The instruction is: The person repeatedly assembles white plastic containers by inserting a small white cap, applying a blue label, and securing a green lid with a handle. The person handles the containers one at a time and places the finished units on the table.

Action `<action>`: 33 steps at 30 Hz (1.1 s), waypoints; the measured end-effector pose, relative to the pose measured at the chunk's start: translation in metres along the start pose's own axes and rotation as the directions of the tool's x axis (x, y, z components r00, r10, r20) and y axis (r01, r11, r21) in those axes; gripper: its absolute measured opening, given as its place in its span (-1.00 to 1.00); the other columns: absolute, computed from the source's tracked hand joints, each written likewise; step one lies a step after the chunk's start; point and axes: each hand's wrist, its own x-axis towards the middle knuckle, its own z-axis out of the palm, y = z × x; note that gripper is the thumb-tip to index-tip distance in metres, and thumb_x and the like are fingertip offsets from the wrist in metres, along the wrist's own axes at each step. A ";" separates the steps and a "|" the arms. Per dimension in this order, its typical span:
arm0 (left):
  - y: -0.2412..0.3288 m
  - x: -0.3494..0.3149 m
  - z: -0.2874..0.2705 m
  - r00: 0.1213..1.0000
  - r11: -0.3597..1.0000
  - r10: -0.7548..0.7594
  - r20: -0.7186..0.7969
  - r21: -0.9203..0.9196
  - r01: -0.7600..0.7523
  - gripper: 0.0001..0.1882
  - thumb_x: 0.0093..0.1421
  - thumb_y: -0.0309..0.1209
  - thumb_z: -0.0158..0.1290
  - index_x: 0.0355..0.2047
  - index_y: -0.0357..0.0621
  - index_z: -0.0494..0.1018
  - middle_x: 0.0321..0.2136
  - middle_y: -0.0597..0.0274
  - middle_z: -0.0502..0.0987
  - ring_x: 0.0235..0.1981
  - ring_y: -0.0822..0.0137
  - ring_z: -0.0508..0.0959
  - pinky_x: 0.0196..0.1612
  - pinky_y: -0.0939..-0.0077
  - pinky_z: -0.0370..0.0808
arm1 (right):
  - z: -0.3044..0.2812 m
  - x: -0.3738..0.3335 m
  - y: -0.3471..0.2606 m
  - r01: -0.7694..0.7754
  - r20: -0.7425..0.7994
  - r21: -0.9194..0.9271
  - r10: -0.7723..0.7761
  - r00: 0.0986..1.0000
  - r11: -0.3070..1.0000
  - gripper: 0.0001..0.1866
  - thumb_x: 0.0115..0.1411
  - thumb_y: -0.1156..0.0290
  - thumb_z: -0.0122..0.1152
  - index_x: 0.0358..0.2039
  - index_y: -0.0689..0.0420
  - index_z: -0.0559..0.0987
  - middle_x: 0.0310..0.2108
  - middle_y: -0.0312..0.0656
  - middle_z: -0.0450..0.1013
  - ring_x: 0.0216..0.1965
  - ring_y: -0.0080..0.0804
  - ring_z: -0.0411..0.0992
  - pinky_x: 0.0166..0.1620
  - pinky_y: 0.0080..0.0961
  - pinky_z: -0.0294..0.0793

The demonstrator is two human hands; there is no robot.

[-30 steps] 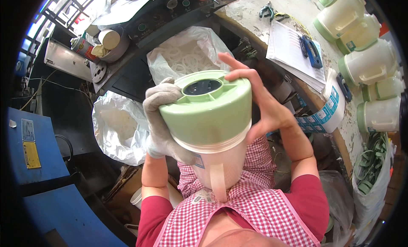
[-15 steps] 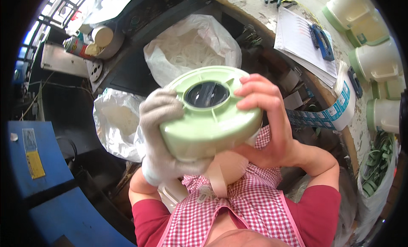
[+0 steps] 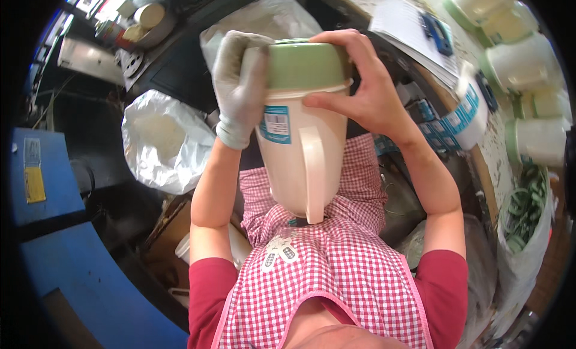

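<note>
So half a second ago we had the green lid [image 3: 309,68] tipped up at us, dark round centre and all, and now the pitcher [image 3: 297,163] has swung round so we're seeing its side, lid up top. It's held over our lap, its foot down by the checked apron [image 3: 336,271], off the counter [image 3: 495,163]. The handle [image 3: 313,175] faces us, and the blue-and-white label [image 3: 276,124], hidden earlier, is now in plain view. Our gloved left hand [image 3: 241,79] is clamped round the lid's left side, fingers together but a bit blurred. Our bare right hand [image 3: 369,88] grips the other side, fingers over the lid, thumb spread apart from them on the body just below. The stapler [image 3: 438,34] lies on papers near the counter's left edge, same as before.
</note>
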 end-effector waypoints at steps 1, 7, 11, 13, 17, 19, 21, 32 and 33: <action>0.002 0.000 0.007 1.000 0.999 -0.012 -0.019 0.044 0.013 -0.55 0.57 -0.15 -0.16 -0.27 -0.24 0.54 -0.30 0.26 0.54 -0.26 0.47 0.49 -0.09 0.56 0.44 | -0.004 -0.001 0.001 -0.005 -0.033 0.013 0.006 0.999 1.000 -0.26 -0.07 0.11 0.66 0.09 0.08 0.54 0.01 -0.15 0.50 0.06 -0.09 0.40 0.19 -0.22 0.38; -0.072 0.004 0.012 0.991 0.998 -0.041 -0.129 0.033 0.046 -0.48 0.55 -0.08 -0.18 0.06 -0.31 0.56 -0.07 0.14 0.62 -0.02 0.29 0.56 0.10 0.41 0.46 | 0.000 0.000 0.058 0.086 -0.068 -0.071 -0.091 0.994 0.994 -0.14 0.00 -0.22 0.54 0.10 0.20 0.54 0.06 0.05 0.51 0.17 0.07 0.43 0.26 -0.18 0.36; -0.002 -0.108 0.038 0.957 0.978 -0.093 0.274 0.207 0.036 -0.44 0.36 -0.18 0.09 0.23 -0.33 0.43 0.21 0.02 0.50 0.23 0.08 0.46 0.39 0.15 0.28 | -0.014 -0.034 0.076 -0.019 -0.238 -0.198 -0.030 0.971 0.980 0.07 0.14 -0.28 0.41 0.41 0.26 0.29 0.39 0.19 0.23 0.42 0.12 0.20 0.46 -0.18 0.17; 0.022 -0.142 0.032 0.783 0.790 0.039 0.620 0.461 -0.404 -0.40 0.33 -0.13 0.09 0.21 -0.34 0.42 0.23 0.00 0.49 0.23 0.07 0.46 0.41 0.11 0.24 | -0.017 -0.066 0.099 -0.080 -0.262 -0.278 0.005 0.965 0.957 0.10 0.17 -0.28 0.38 0.45 0.29 0.23 0.46 0.23 0.14 0.47 0.14 0.14 0.49 -0.20 0.13; 0.025 -0.130 -0.001 0.902 0.767 -0.096 0.421 0.608 -0.203 -0.42 0.34 -0.13 0.07 0.20 -0.34 0.43 0.20 0.00 0.50 0.20 0.09 0.48 0.37 0.14 0.27 | -0.054 -0.147 0.053 -0.089 -0.134 -0.181 0.065 0.989 0.979 -0.38 0.33 -0.04 0.27 0.18 0.22 0.54 0.22 0.08 0.47 0.26 -0.05 0.44 0.26 -0.27 0.47; 0.040 -0.123 -0.017 0.935 0.745 -0.165 0.312 0.662 -0.090 -0.42 0.35 -0.12 0.06 0.19 -0.35 0.44 0.19 0.00 0.51 0.18 0.10 0.49 0.36 0.15 0.29 | -0.102 -0.198 0.036 -0.552 0.176 -0.099 0.561 0.809 0.828 -0.64 0.37 0.08 0.25 -0.21 0.16 0.68 -0.20 -0.12 0.67 -0.13 -0.19 0.64 -0.06 -0.33 0.61; 0.045 -0.116 -0.023 0.946 0.741 -0.200 0.256 0.671 -0.025 -0.43 0.36 -0.12 0.04 0.19 -0.35 0.44 0.17 0.00 0.52 0.17 0.11 0.49 0.34 0.16 0.30 | -0.116 -0.284 0.068 -0.865 0.245 0.203 0.832 0.498 0.459 -0.67 0.39 0.16 0.29 -0.33 0.20 0.70 -0.52 -0.26 0.57 -0.55 -0.51 0.50 -0.46 -0.55 0.47; 0.081 -0.097 -0.030 0.946 0.619 -0.323 0.036 0.764 0.182 -0.45 0.41 -0.10 -0.02 0.16 -0.35 0.48 0.10 0.01 0.56 0.08 0.17 0.54 0.24 0.23 0.38 | 0.136 -0.483 0.301 -0.758 -0.123 -0.604 0.911 0.394 0.246 -0.85 0.22 0.48 0.13 -0.24 0.12 0.63 -0.24 0.03 0.55 -0.19 -0.02 0.63 -0.25 -0.15 0.66; 0.078 -0.089 -0.027 0.943 0.617 -0.331 0.037 0.764 0.186 -0.45 0.42 -0.10 -0.02 0.15 -0.35 0.48 0.10 0.01 0.57 0.07 0.17 0.55 0.23 0.24 0.39 | 0.133 -0.486 0.301 -0.744 -0.143 -0.636 0.916 0.374 0.205 -0.85 0.20 0.50 0.14 -0.23 0.12 0.62 -0.23 0.00 0.54 -0.23 -0.02 0.63 -0.26 -0.15 0.67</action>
